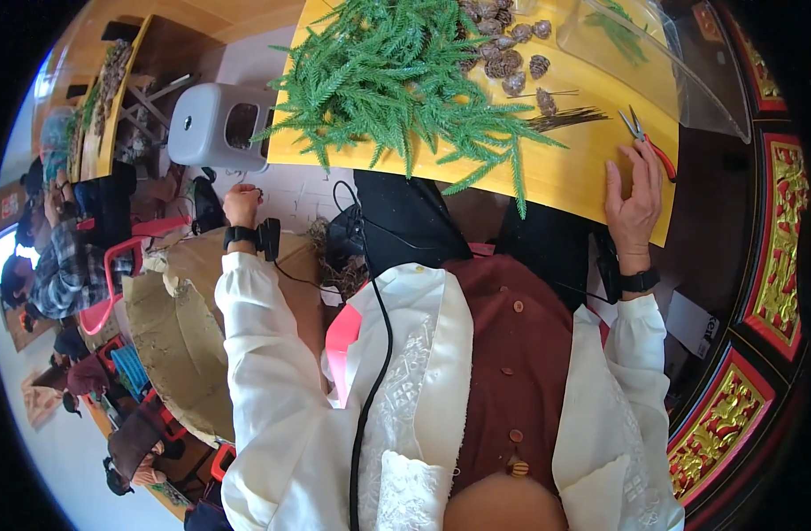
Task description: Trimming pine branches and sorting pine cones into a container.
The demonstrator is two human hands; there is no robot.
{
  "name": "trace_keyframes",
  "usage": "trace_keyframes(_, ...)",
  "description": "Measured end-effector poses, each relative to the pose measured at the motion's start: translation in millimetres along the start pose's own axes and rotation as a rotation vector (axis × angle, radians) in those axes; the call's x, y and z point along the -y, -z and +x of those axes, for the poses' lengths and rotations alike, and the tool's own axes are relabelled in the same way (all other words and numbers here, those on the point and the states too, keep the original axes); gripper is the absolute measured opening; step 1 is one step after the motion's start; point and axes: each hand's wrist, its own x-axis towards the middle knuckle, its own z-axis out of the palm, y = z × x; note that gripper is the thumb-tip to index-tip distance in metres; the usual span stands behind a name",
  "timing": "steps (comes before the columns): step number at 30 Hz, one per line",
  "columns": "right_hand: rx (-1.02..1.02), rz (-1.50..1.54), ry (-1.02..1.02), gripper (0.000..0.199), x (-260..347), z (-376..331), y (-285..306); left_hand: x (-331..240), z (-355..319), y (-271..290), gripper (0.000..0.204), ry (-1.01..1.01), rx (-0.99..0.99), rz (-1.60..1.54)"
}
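Note:
My right hand [634,196] rests flat on the yellow tabletop [565,168], fingers spread, next to a pair of red-handled pliers [646,140] that lies just past my fingertips. My left hand [242,204] reaches down to my left, off the table, with its fingers curled around something small that I cannot make out. A heap of green fir-like sprigs [396,71] covers the table's left half. Pine cones [507,49] lie behind it, and a bundle of thin dark wires [569,117] lies beside them.
A clear plastic sheet [662,62] lies at the table's far right. A grey plastic box [215,124] stands on the floor to the left, with brown sacks [180,327] below it. A person in a plaid shirt [65,265] sits further left. Carved red-and-gold furniture [772,248] borders the right.

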Motion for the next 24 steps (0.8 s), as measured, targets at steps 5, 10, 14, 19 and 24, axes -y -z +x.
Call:
trace_keyframes(5,-0.006,0.030,-0.007,0.025,4.7,4.8,0.1,54.6,40.9,8.0,0.042,0.002,-0.176,0.294)
trace_keyframes(10,-0.021,0.033,-0.028,0.026,-2.0,1.6,3.8,12.6,39.0,21.8,0.036,-0.129,-0.148,-0.222)
trace_keyframes(14,-0.025,0.075,-0.063,0.028,-5.2,-2.3,-1.7,-118.0,-54.4,61.5,0.026,-0.500,-0.251,-0.422)
trace_keyframes(19,-0.039,0.089,-0.061,0.031,-3.6,-2.1,1.9,-263.8,-192.1,52.4,0.007,-0.945,-0.056,-0.374)
trace_keyframes(24,-0.079,0.105,-0.078,0.031,-6.0,-3.2,6.1,-356.9,-250.4,-11.8,0.015,-1.427,0.116,-0.007)
